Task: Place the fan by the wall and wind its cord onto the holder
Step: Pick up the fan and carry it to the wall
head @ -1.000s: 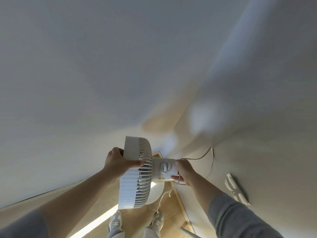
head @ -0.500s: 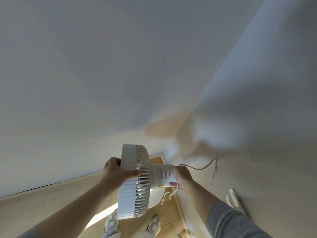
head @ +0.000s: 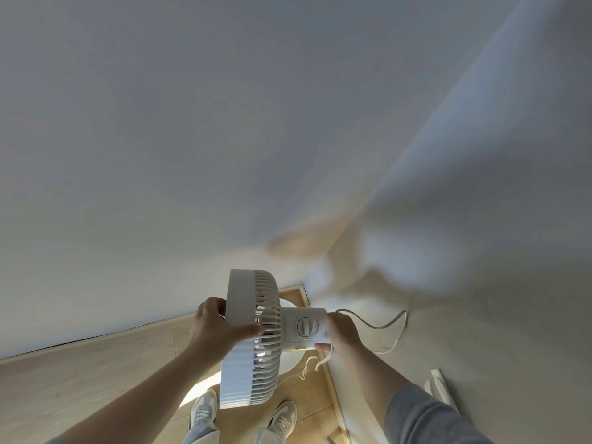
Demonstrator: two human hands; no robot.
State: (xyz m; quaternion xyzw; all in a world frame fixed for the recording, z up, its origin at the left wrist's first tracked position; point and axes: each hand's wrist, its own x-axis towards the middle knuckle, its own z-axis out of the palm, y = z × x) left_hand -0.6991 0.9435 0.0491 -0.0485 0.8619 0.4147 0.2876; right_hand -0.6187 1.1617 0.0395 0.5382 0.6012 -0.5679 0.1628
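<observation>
I hold a white fan (head: 253, 341) in the air above the floor, near a corner of the room. My left hand (head: 217, 325) grips the rim of its round grille. My right hand (head: 342, 331) holds the rear motor housing, beside a round dial (head: 306, 326). The white cord (head: 389, 330) loops from the housing along the right wall, and another stretch dangles below my right hand. A white cord holder (head: 440, 387) is fixed to the right wall, low down, partly hidden by my right sleeve.
Two pale walls meet in a corner (head: 333, 251) just beyond the fan. A wooden floor (head: 96, 366) with skirting runs along both walls. My two shoes (head: 282, 418) stand directly under the fan.
The view has tilted down, so the fan and both hands sit lower in the frame. Both grips are unchanged, and the cord holder has slid toward the bottom edge.
</observation>
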